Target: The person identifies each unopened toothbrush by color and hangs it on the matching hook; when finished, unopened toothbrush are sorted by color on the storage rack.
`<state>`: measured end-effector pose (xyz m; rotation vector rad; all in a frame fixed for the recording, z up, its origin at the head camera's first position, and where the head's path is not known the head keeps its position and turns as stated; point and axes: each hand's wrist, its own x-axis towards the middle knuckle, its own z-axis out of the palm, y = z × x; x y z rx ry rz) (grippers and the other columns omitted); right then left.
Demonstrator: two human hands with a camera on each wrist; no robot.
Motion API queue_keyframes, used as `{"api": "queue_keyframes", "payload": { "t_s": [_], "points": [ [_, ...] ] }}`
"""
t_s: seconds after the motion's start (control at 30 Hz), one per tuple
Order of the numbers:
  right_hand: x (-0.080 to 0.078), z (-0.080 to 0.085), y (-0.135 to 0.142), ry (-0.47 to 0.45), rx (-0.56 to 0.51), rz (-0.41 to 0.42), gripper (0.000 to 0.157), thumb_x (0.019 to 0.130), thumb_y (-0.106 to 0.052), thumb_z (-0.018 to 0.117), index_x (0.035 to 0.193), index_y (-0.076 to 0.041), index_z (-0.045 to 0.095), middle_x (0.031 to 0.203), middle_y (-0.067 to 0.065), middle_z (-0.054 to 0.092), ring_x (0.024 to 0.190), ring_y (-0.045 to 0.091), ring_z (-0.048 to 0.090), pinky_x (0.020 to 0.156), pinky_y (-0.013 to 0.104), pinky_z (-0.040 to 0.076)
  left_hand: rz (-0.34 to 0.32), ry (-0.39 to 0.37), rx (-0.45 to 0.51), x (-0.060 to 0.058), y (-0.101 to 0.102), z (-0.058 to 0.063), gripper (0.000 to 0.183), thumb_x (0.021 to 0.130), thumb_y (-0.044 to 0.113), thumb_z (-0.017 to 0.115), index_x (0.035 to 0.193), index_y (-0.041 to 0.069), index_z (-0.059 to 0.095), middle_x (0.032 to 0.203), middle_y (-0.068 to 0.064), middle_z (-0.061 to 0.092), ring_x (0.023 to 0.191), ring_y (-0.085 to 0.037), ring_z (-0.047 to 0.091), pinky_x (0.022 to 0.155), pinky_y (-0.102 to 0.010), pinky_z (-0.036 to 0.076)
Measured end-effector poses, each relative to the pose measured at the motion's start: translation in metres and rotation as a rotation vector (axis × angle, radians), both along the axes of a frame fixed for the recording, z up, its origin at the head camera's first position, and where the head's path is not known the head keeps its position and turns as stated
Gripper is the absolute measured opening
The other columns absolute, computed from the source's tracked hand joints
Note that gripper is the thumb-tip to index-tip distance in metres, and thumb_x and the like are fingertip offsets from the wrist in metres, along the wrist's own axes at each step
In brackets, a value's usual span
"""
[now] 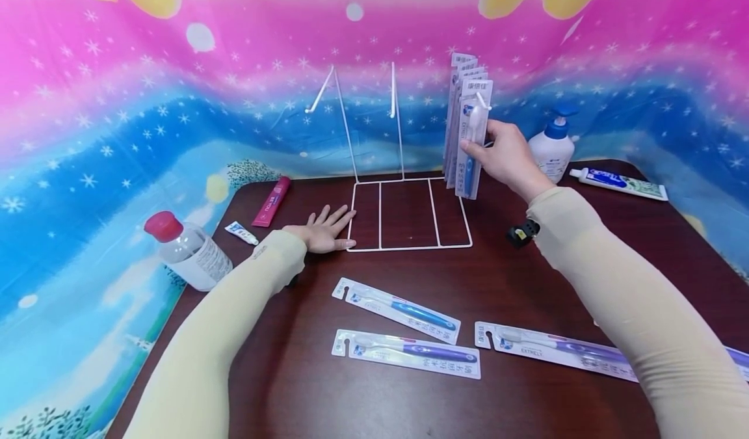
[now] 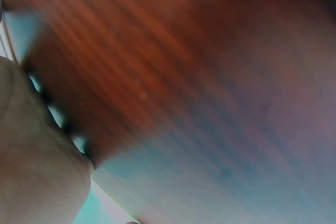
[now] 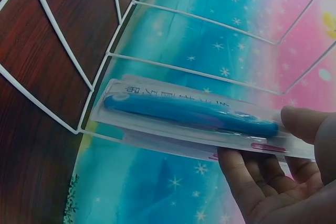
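– Which step were we on?

– By our reading, we were hanging a packaged toothbrush (image 1: 470,175) on the right hook (image 1: 483,103) of the white wire rack (image 1: 409,249). We pinched it between the thumb and fingers of our right hand (image 1: 509,153), its top at the hook's tip, in front of a row of packs (image 1: 453,127).

– And our left hand (image 1: 324,231)?

– We had it flat on the tabletop (image 1: 292,374), fingers spread, at the left side of the rack's base; it gripped nothing.

– What did the next move call for?

– Easing the pack back along the hook, we judged, then loosening our pinch without jogging the row. That crowded row was what stood most in our way.

– What else did we have around us?

– A blue toothbrush (image 1: 398,310) and a purple toothbrush (image 1: 406,354) lay nearer us, with another purple one (image 1: 552,348) partly hidden by our right sleeve (image 1: 638,296). To our left were a red-capped bottle (image 1: 196,257), a pink tube (image 1: 272,201) and a small white tube (image 1: 241,233); a pump bottle (image 1: 551,149) and a toothpaste tube (image 1: 620,184) sat beyond our right wrist.
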<state>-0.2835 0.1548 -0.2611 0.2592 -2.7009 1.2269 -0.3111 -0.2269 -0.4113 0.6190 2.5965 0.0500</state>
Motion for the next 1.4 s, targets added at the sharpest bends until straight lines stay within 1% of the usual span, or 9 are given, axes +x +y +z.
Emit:
{"api": "queue_keyframes", "payload": {
  "t_s": [0.17,0.37,0.5,0.6,0.73,0.87,1.03,1.2,1.4],
  "points": [
    [0.002,0.000,0.001,-0.030,-0.009,0.017,0.055,0.087,-0.041,0.059,0.133,-0.010,0.050,0.119,0.012,0.059,0.098,0.024,0.060,0.079,0.039,0.047,-0.017,0.001,0.015,0.004,0.001,0.003,0.084,0.086,0.069,0.031,0.148,0.028,-0.008,0.153,-0.001,-0.014,0.135,-0.036,-0.017,0.103,-0.058,-0.004],
    [0.009,0.000,0.007,-0.122,0.029,-0.006,0.072,0.079,-0.059,0.059,0.130,-0.009,0.046,0.110,0.011,0.055,0.095,0.025,0.055,0.072,0.039,0.045,-0.011,-0.010,0.053,0.003,0.000,0.003,0.085,0.084,0.070,0.033,0.148,0.029,-0.006,0.153,-0.001,-0.014,0.134,-0.036,-0.018,0.102,-0.059,-0.007],
    [0.017,-0.005,0.014,-0.212,0.080,-0.050,0.083,0.074,-0.068,0.055,0.129,-0.007,0.042,0.108,0.014,0.051,0.094,0.028,0.051,0.071,0.040,0.044,-0.012,-0.006,0.049,0.000,-0.001,0.003,0.086,0.084,0.071,0.033,0.148,0.029,-0.007,0.153,0.000,-0.015,0.134,-0.035,-0.018,0.102,-0.059,-0.008],
    [0.024,-0.017,0.018,-0.257,0.170,-0.044,0.080,0.075,-0.069,0.053,0.124,-0.006,0.046,0.108,0.015,0.051,0.093,0.030,0.049,0.072,0.043,0.043,-0.012,-0.003,0.050,-0.001,-0.001,0.003,0.086,0.084,0.071,0.032,0.147,0.029,-0.008,0.152,0.000,-0.015,0.135,-0.035,-0.018,0.102,-0.059,-0.008],
    [0.037,-0.043,0.009,-0.271,0.331,0.066,0.061,0.079,-0.062,0.056,0.107,-0.008,0.061,0.102,0.012,0.058,0.090,0.028,0.051,0.076,0.043,0.042,-0.015,0.001,0.016,0.001,0.001,0.006,0.084,0.085,0.070,0.029,0.147,0.028,-0.010,0.152,0.000,-0.016,0.135,-0.035,-0.018,0.103,-0.057,-0.006],
    [0.058,-0.071,-0.026,-0.252,0.470,0.270,0.045,0.082,-0.050,0.062,0.103,-0.011,0.066,0.099,0.007,0.063,0.090,0.024,0.055,0.080,0.041,0.043,-0.020,0.015,-0.008,0.004,0.003,0.008,0.083,0.087,0.068,0.030,0.148,0.026,-0.009,0.153,-0.001,-0.015,0.135,-0.036,-0.015,0.104,-0.057,-0.003],
    [0.095,-0.091,-0.080,-0.207,0.636,0.478,0.055,0.079,-0.052,0.064,0.115,-0.011,0.063,0.105,0.003,0.062,0.098,0.020,0.057,0.083,0.039,0.045,-0.013,0.013,0.000,0.002,0.002,0.006,0.083,0.086,0.069,0.031,0.148,0.027,-0.008,0.153,-0.001,-0.014,0.135,-0.035,-0.016,0.104,-0.056,-0.004],
    [0.121,-0.099,-0.118,-0.139,0.775,0.576,0.058,0.070,-0.053,0.073,0.114,-0.015,0.064,0.095,-0.001,0.059,0.087,0.016,0.056,0.069,0.038,0.047,-0.003,0.003,-0.006,-0.002,0.000,0.000,0.083,0.084,0.072,0.030,0.146,0.033,-0.011,0.152,0.005,-0.017,0.135,-0.032,-0.018,0.105,-0.055,-0.005],
    [0.126,-0.102,-0.132,-0.097,0.794,0.596,0.046,0.068,-0.027,0.080,0.110,-0.015,0.064,0.085,0.000,0.056,0.080,0.017,0.055,0.062,0.038,0.047,0.001,0.008,0.009,0.000,0.001,0.002,0.083,0.086,0.069,0.032,0.147,0.031,-0.009,0.152,0.003,-0.015,0.135,-0.033,-0.017,0.104,-0.055,-0.005]
  ]
}}
